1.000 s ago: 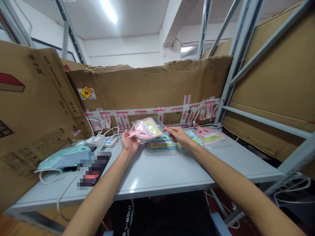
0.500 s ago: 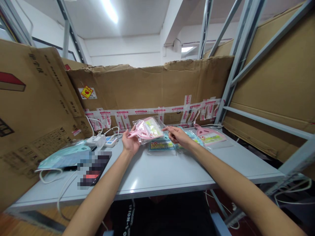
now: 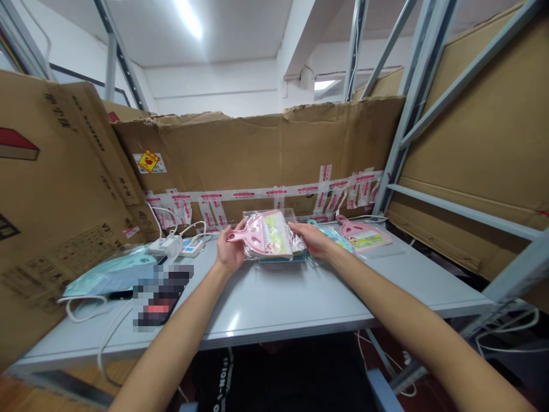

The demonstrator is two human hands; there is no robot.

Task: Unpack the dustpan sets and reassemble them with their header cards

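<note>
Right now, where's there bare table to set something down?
Bare tabletop lies between the forearms, in front of the held pink dustpan, and at the right end, nearer than the other pink dustpan. Crowded: the left end, with phone, power strip and blue package, and the back middle, by the right hand.

Bright ceiling light [image 3: 187, 17] at my eleven o'clock, glare on bench [image 3: 295, 297] at seven, glints on plastic wrapper [image 3: 274, 236], pixelated patch [image 3: 165, 294] at eight, stretched edges
</note>
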